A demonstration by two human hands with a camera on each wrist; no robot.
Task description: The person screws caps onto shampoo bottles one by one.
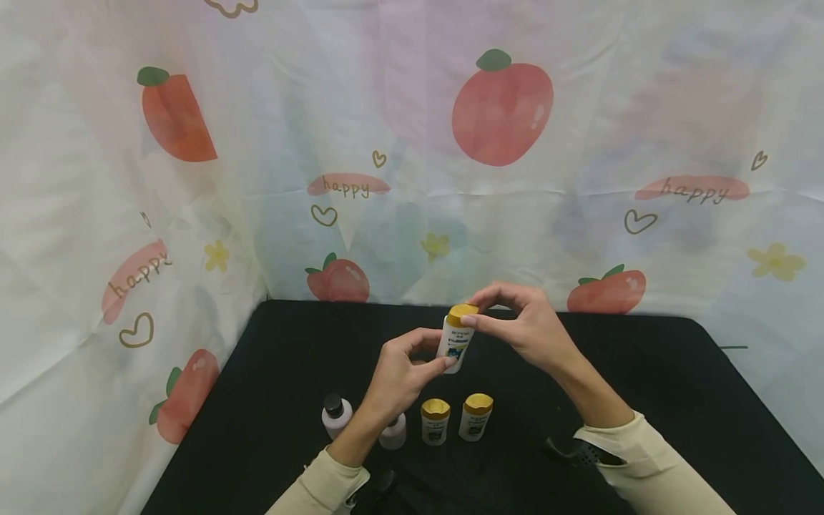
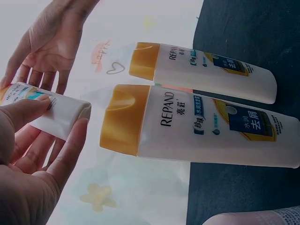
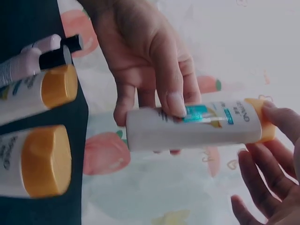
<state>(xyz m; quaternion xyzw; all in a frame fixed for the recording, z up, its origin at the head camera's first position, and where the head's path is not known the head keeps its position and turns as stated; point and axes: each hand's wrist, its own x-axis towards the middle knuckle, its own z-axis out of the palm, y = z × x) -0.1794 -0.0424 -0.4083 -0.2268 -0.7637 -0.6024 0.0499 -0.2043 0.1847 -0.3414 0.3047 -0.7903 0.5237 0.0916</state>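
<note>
A white shampoo bottle with a yellow cap (image 1: 455, 342) is held up over the black table, tilted, its printed label toward the head camera. My left hand (image 1: 407, 368) grips the lower body, thumb across the label. With thumb and fingers my right hand (image 1: 524, 325) pinches the yellow cap at the top. In the right wrist view the same held bottle (image 3: 192, 126) lies sideways between both hands. Two matching yellow-capped bottles, the left one (image 1: 435, 422) and the right one (image 1: 476, 417), stand upright on the table below the hands.
Two pale pink bottles stand at the left, one with a black cap (image 1: 337, 416), the other (image 1: 393, 433) partly hidden by my left forearm. The black table (image 1: 290, 357) ends at a printed fabric backdrop (image 1: 412, 129) behind and at the sides.
</note>
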